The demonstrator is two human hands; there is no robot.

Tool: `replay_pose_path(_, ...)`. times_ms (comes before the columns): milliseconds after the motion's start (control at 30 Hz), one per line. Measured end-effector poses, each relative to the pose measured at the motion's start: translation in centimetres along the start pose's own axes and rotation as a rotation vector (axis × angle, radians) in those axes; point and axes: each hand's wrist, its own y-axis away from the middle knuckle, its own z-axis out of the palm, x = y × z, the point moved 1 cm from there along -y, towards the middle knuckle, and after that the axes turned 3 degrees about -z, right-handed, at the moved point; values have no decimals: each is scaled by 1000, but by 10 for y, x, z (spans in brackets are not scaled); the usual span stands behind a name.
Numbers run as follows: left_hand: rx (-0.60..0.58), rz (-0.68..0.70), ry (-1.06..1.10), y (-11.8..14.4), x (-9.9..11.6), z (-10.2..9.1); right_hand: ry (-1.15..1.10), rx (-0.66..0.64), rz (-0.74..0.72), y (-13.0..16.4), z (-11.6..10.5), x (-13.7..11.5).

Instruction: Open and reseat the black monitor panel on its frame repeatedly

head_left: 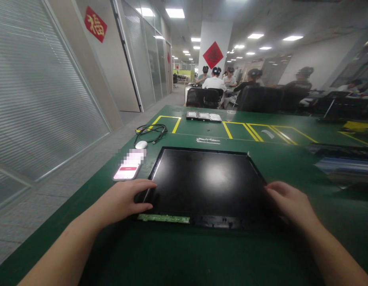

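A black LCD screen panel [186,178] lies face up before me, its glossy face reflecting light. A green circuit board strip [163,219] runs along the left part of its near edge. My left hand [127,200] grips the panel's left edge, thumb and fingers apart around the rim. On the opposite side my right hand [291,200] holds the right edge, its thumb at the rim and most other fingers hidden. Whether the panel is raised off the table I cannot tell.
The green table [201,258] has yellow tape outlines. Left of the panel lie a lit phone [127,169], a white mouse [141,145] and a coiled black cable [151,129]. Hard drives [203,116] and a clear cup [230,115] stand farther back. Several people sit beyond.
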Motion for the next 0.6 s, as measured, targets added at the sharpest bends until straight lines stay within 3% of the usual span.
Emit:
replay_pose_path(133, 108, -107, -30, -3, -6, 5, 14, 11, -20, -1, 0, 1)
replay_pose_path(233, 125, -166, -50, -7, -9, 8, 18, 5, -32, -2, -1, 0)
replay_pose_path(600, 117, -160, -73, -14, 6, 12, 38, 5, -50, 0, 0, -1)
